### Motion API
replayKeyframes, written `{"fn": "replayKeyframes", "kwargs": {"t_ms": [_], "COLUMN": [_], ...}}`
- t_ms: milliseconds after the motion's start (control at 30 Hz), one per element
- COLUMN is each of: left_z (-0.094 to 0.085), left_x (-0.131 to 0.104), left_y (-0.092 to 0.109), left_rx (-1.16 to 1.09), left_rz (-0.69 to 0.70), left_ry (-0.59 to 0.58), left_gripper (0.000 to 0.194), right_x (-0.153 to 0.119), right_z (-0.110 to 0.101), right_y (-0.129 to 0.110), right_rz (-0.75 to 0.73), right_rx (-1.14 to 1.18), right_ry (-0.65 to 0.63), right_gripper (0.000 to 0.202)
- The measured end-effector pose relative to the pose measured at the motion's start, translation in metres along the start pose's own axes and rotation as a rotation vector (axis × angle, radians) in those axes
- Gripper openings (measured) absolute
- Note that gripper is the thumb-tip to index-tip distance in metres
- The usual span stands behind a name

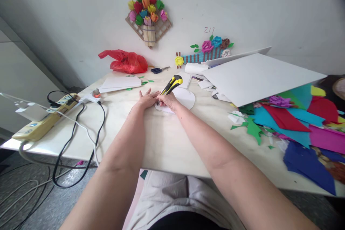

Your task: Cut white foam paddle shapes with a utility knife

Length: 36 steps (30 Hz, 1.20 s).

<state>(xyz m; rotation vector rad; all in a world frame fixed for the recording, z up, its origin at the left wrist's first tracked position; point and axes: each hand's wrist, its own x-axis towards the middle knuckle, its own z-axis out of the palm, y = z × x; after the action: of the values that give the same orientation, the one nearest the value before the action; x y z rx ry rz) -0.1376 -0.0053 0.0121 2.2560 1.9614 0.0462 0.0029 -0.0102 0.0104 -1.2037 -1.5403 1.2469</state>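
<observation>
Fingers of a right hand (167, 101) close around the lower end of a yellow-and-black utility knife (173, 84) above a rounded white card (187, 97), the blade hidden from view. Beside it, a left hand (147, 100) lies flat with fingers spread, grasping nothing visible; whether it presses on the card's edge cannot be told. The step appears to be a cut or its setting-up, one that would call for the card held firm and the left fingers clear of the blade's line. The knife tilts up from the card, its long axis slanting from the butt, far and to the right, down to the blade end, near and to the left. Farther out on the tabletop (172, 143) lie dark-handled scissors (157, 70), a white board (258, 77) and a yellow power strip (40, 125).
</observation>
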Motion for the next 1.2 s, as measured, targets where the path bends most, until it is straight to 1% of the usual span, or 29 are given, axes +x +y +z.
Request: {"fn": "replayKeyframes", "kwargs": {"t_ms": [133,267,367,500,700,1033,1200], "left_z": [-0.003,-0.002,0.001,0.004,0.007,0.001,0.001], "left_x": [-0.005,-0.004,-0.002,0.000,0.004,-0.001,-0.002], "left_y": [0.000,0.000,-0.001,-0.003,-0.007,-0.002,-0.001], "left_rx": [-0.003,0.031,0.034,0.027,-0.020,-0.049,-0.070], "left_rz": [-0.006,0.005,0.010,0.033,0.046,0.036,0.042], "left_ry": [-0.005,-0.007,0.001,0.013,0.027,0.001,0.000], "left_gripper": [0.055,0.055,0.055,0.053,0.053,0.054,0.054], "right_x": [0.002,0.004,0.004,0.002,0.001,0.001,-0.002], "right_z": [0.001,0.000,0.000,0.001,0.004,0.004,0.003], "right_y": [0.001,0.002,0.002,0.001,0.002,0.004,0.002], "right_rz": [-0.007,-0.021,-0.023,0.011,0.023,0.008,0.004], "right_rx": [-0.011,-0.007,-0.005,-0.018,-0.017,0.016,0.026], "right_ry": [-0.024,-0.031,-0.026,-0.010,0.027,0.027,0.022], "right_gripper": [0.006,0.005,0.005,0.005,0.005,0.006,0.008]}}
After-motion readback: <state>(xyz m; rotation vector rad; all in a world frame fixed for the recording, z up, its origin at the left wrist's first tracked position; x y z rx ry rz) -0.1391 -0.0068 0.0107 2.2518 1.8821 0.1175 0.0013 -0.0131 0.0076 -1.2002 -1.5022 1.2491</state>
